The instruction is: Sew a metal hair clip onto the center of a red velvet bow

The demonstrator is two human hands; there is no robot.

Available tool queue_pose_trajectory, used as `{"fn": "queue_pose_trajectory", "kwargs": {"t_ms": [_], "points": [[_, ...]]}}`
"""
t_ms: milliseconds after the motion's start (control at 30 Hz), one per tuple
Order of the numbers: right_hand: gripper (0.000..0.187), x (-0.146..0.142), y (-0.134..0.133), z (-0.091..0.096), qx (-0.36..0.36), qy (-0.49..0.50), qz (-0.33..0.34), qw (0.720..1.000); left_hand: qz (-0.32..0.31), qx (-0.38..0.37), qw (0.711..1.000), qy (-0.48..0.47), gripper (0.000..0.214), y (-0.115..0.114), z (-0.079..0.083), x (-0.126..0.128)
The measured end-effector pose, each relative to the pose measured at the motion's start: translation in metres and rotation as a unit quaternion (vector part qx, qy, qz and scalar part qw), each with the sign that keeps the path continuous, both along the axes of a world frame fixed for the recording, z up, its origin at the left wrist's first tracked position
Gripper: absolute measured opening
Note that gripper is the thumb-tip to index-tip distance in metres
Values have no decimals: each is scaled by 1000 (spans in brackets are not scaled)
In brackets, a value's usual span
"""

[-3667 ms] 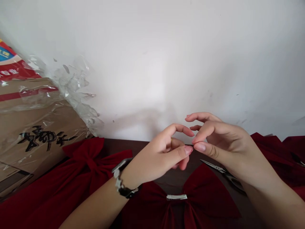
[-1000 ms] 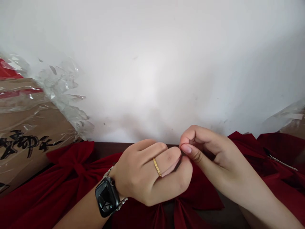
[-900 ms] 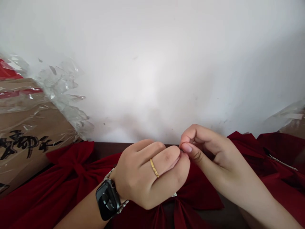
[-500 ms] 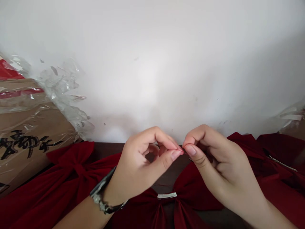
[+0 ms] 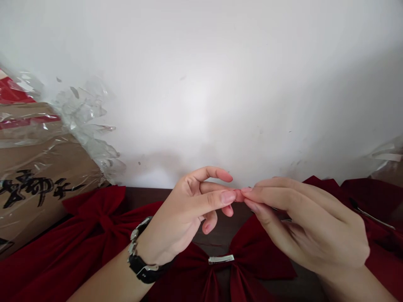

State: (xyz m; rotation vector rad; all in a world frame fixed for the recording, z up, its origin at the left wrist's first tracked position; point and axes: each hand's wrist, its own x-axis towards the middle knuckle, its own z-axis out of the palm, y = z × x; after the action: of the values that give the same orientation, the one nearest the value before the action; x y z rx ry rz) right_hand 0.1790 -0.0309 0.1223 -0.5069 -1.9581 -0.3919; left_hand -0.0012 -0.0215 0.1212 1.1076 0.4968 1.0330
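Head: dark red bow (image 5: pixel 256 248); silvery central clip (image 5: pixel 221 259)

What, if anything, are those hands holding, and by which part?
I can't tell: the left hand and right hand meet at the fingertips, and anything between them is too small or hidden to make out.

Left fingers (image 5: pixel 217 200) against right fingers (image 5: pixel 280 197)

Head view, forward, downward; hands (image 5: pixel 182 205) (image 5: pixel 317 222) near
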Motion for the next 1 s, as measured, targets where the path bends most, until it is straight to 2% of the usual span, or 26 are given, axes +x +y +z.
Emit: {"fn": "queue_pose_trajectory", "kwargs": {"t_ms": [200,433,533,667,833,1000], "points": [[19,1,-1,6,-7,1,44,999,-1,11,1000,-8,20,-2,0,-3],[25,5,-5,10,22,-26,28,999,25,14,999,-23,25,-5,1,0],[28,5,-5,12,12,-53,26,998,39,13,999,-21,26,-6,0,2],[38,4,-8,10,-34,-41,60,997,51,8,998,-29,25,-7,0,3],[43,0,-13,3,-126,63,131,981,58,11,997,-39,25,-7,0,4],[50,-1,-13,3,-194,67,160,966,57,29,997,-39,21,-9,-1,2]]}}
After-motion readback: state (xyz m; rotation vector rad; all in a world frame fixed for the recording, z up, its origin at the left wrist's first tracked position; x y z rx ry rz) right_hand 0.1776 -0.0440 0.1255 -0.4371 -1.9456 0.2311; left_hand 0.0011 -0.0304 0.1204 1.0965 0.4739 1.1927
